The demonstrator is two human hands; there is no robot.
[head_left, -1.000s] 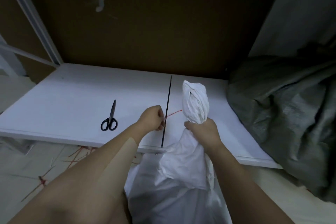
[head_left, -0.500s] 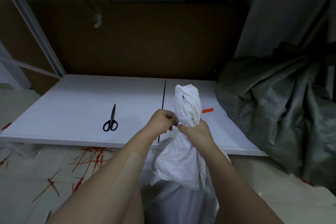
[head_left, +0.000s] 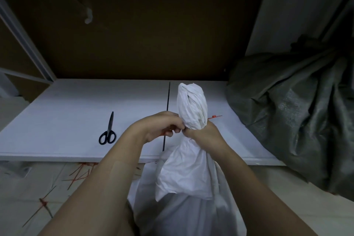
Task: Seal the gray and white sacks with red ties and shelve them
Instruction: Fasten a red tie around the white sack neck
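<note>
The twisted neck of the white sack (head_left: 191,105), stood just before the shelf (head_left: 76,113), is gripped by the right hand (head_left: 203,136), while a red tie (head_left: 215,116) passed behind it is pinched in the left hand's (head_left: 162,128) curled fingers. The tie is best drawn tight below the twist, the neck kept bunched. Counted are one white sack, one gray sack (head_left: 287,113) to its right, one pair of scissors (head_left: 107,132) to its left, and several loose ties (head_left: 80,175) lower left.

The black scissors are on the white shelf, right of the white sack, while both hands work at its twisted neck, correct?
Only the side is wrong: the head view shows the scissors left of the white sack, on the white shelf. The left hand, pinching the red tie, and the right hand do work at its twisted neck.
</note>
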